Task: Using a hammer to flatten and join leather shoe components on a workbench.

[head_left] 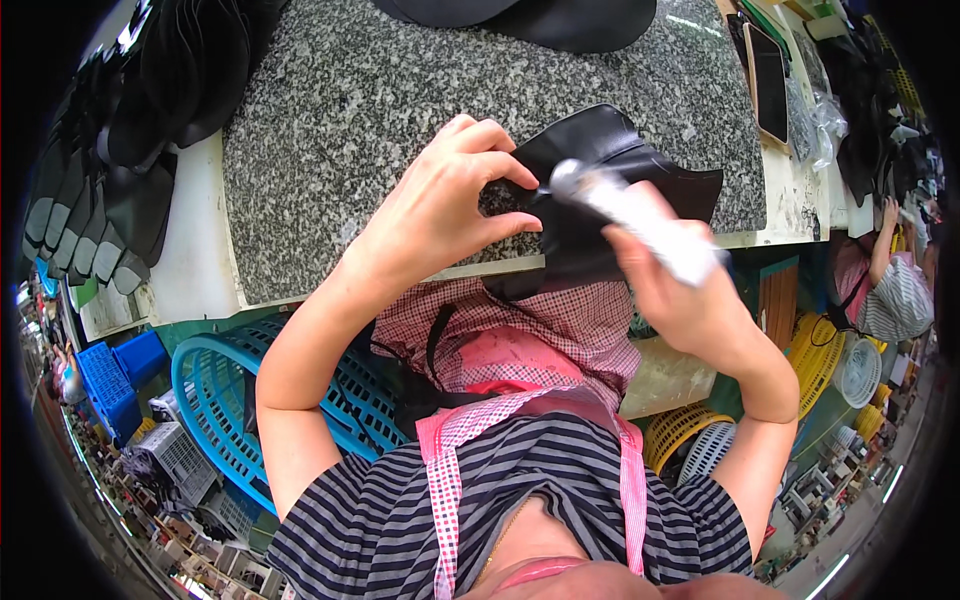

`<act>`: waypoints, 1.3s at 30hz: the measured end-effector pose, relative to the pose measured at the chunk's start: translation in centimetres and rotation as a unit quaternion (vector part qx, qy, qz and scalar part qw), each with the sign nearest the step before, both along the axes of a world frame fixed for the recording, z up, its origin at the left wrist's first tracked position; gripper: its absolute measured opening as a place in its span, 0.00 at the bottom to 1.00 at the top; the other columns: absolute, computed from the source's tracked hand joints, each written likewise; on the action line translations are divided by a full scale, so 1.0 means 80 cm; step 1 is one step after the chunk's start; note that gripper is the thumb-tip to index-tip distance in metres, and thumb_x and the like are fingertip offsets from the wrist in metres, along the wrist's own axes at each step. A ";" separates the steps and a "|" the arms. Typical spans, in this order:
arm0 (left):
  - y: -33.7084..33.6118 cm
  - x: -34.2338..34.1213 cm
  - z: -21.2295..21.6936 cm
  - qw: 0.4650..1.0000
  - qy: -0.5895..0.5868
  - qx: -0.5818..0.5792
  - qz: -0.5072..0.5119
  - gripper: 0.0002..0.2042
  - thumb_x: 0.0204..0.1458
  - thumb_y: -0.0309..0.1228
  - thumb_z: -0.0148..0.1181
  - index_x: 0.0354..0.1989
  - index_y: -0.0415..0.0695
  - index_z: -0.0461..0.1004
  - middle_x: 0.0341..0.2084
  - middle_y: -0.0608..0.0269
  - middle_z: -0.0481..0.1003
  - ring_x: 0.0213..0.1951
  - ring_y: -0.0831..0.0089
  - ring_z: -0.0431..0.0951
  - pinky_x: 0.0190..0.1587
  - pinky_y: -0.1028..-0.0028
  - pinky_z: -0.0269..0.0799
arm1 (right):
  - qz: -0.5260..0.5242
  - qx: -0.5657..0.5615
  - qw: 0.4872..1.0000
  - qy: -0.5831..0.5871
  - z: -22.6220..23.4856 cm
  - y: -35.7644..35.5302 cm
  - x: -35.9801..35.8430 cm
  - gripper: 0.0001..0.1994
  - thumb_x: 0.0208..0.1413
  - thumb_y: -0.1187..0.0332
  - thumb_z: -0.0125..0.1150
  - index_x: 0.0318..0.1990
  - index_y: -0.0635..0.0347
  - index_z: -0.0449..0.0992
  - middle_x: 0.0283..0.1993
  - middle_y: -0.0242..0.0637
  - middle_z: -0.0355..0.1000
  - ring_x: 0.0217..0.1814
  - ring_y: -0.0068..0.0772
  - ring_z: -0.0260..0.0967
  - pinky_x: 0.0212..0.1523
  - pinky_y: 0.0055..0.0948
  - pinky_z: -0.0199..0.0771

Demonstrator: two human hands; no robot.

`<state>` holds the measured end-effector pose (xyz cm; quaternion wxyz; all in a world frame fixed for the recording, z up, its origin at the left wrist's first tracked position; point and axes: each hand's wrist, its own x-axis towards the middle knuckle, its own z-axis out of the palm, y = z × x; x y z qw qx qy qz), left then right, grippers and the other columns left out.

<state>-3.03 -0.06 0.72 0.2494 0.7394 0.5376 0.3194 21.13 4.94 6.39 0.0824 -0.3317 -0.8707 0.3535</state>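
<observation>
A black leather piece (590, 235), probably a shoe upper, lies over the front edge of the speckled stone slab (330, 180), its lower part hanging off toward my apron. My left hand (450, 190) is closed on its left edge, thumb and fingertips pinching the leather. In my right hand (680, 280) is a hammer (640, 225), smeared by motion, with a pale handle and a rounded grey end. That end hovers over or touches the leather close to my left fingertips; I cannot tell which.
Black cut pieces (530, 15) lie at the slab's far edge, and stacked black parts (130, 150) fill the left. A phone (767, 85) rests at the right. Below stand a blue basket (225, 400) and a yellow basket (670, 430). Another person (890, 290) works far right.
</observation>
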 end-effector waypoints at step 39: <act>-0.013 0.024 -0.005 0.991 0.075 0.068 0.083 0.19 0.36 0.36 0.77 0.39 0.47 0.81 0.48 0.56 0.70 0.52 0.56 0.69 0.54 0.62 0.69 | -0.043 -0.084 0.995 0.018 -0.012 -0.031 0.026 0.09 0.54 0.79 0.57 0.40 0.65 0.63 0.25 0.55 0.68 0.32 0.65 0.70 0.25 0.46 0.69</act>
